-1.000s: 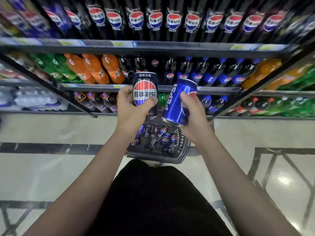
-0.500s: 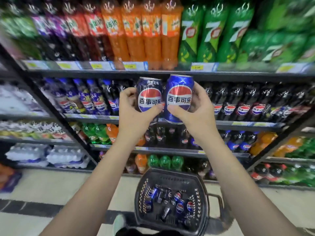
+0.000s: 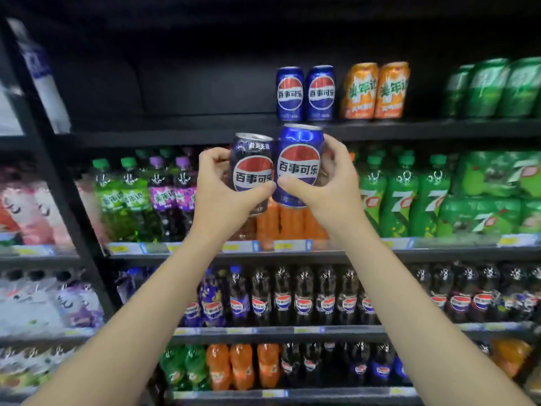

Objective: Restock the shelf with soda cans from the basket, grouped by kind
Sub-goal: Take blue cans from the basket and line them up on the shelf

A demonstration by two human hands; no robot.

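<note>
Fingers of left hand (image 3: 222,191) gripping black can (image 3: 253,171), right hand (image 3: 322,189) gripping blue can (image 3: 300,162), fingertips hidden behind cans, bg bottles blurred

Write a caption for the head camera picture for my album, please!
Two hands lift a black cola can and a blue cola can toward the top shelf.

Top shelf: two blue cans (image 3: 305,93), two orange cans (image 3: 375,90) (green blurred)
</note>
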